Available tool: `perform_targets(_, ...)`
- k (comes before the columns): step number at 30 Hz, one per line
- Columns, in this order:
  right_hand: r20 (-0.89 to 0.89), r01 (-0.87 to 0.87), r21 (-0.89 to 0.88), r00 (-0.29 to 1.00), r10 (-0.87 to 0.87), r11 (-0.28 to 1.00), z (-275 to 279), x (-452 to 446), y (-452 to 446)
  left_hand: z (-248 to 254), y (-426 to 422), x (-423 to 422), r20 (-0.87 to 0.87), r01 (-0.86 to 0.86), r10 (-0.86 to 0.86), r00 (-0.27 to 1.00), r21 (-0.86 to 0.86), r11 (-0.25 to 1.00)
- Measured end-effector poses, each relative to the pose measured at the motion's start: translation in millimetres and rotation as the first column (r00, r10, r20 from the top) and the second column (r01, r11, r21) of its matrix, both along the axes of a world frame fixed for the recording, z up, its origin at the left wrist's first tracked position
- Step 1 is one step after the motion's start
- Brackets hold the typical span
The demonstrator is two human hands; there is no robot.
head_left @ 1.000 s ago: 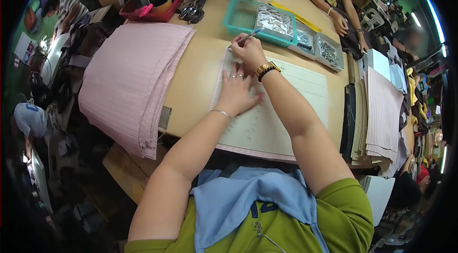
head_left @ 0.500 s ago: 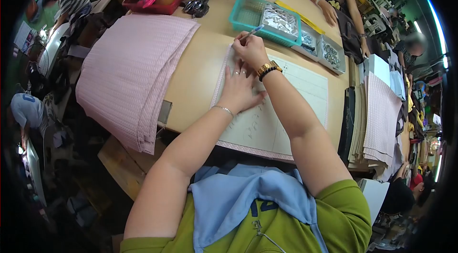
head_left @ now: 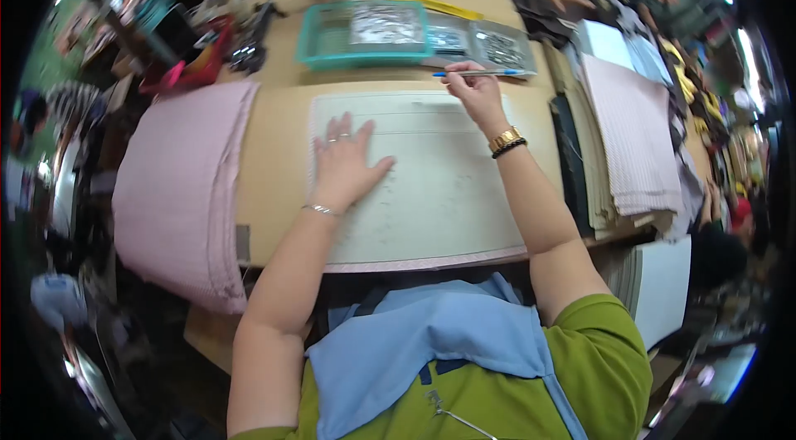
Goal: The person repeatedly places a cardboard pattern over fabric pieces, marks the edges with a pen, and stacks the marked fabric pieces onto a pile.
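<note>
A pale green-white sheet (head_left: 423, 199) with faint lines and marks lies on the table, a patterned pink edge showing beneath it. My left hand (head_left: 344, 158) rests flat on its left part, fingers spread. Above the sheet's upper right, my right hand (head_left: 474, 92) pinches a pen (head_left: 489, 72) with a blue end, held nearly level. Just beyond stands a teal plastic basket (head_left: 311, 50) holding a stack of silvery pieces (head_left: 385, 24). To its right are grey trays of small metal parts (head_left: 502, 46).
A thick stack of pink patterned sheets (head_left: 178, 183) hangs over the table's left edge. More pink sheets (head_left: 634, 133) and card layers are piled at right. A red basket (head_left: 217, 50), dark scissors-like tools (head_left: 249, 54) and a yellow strip (head_left: 431, 4) lie farther back. Other people work around.
My right hand has lifted off the sheet's upper left corner and moved right, the pen now level. My left hand stays flat on the sheet. The view has turned.
</note>
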State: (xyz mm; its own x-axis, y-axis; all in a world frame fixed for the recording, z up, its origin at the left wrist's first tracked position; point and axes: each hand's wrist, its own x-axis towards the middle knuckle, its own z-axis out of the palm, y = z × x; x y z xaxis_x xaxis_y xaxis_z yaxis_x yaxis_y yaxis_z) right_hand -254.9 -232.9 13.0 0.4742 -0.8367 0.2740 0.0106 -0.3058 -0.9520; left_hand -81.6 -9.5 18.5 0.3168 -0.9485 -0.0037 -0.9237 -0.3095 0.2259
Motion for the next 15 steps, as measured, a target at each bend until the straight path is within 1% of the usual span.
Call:
perform_targets(1,-0.023,0.049,0.052,0.999,-0.048,0.997,2.7,-34.3,-11.0,8.8,-4.5,-1.3,0.022,0.0,-0.002,1.0,0.057,0.998)
perform_targets(2,-0.019,0.129,0.06,0.992,-0.128,0.99,2.2,-64.0,-20.9,13.5,-12.1,-5.4,0.046,-0.007,0.001,0.999,0.113,0.994)
perform_targets(4,-0.014,0.262,0.08,0.965,-0.261,0.962,-5.7,-109.4,-39.1,15.4,-32.1,-17.5,0.036,0.14,-0.142,0.989,0.059,0.988)
perform_targets(5,-0.02,0.301,0.106,0.954,-0.301,0.948,-11.5,-123.3,-47.9,16.3,-41.8,-22.8,0.036,0.203,-0.204,0.978,0.033,0.979)
perform_targets(8,-0.119,0.325,0.028,0.94,-0.32,0.945,-31.9,-140.5,-65.0,18.7,-83.6,-68.7,0.016,0.382,-0.383,0.924,0.033,0.923)
perform_targets(9,-0.05,0.279,0.055,0.96,-0.276,0.959,-34.0,-140.5,-64.3,20.9,-96.1,-83.7,0.008,0.422,-0.422,0.906,0.036,0.906)
perform_targets(11,-0.107,0.311,-0.021,0.944,-0.312,0.95,-39.6,-136.1,-65.0,24.2,-117.4,-109.9,-0.01,0.494,-0.494,0.869,0.041,0.869)
perform_targets(12,-0.151,0.316,-0.067,0.934,-0.323,0.946,-39.7,-134.0,-64.7,25.4,-125.2,-119.5,-0.01,0.492,-0.493,0.87,0.055,0.869)
perform_targets(15,-0.164,0.303,-0.136,0.932,-0.323,0.943,-37.2,-132.8,-60.2,27.0,-141.0,-134.6,-0.024,0.476,-0.476,0.879,0.117,0.872)
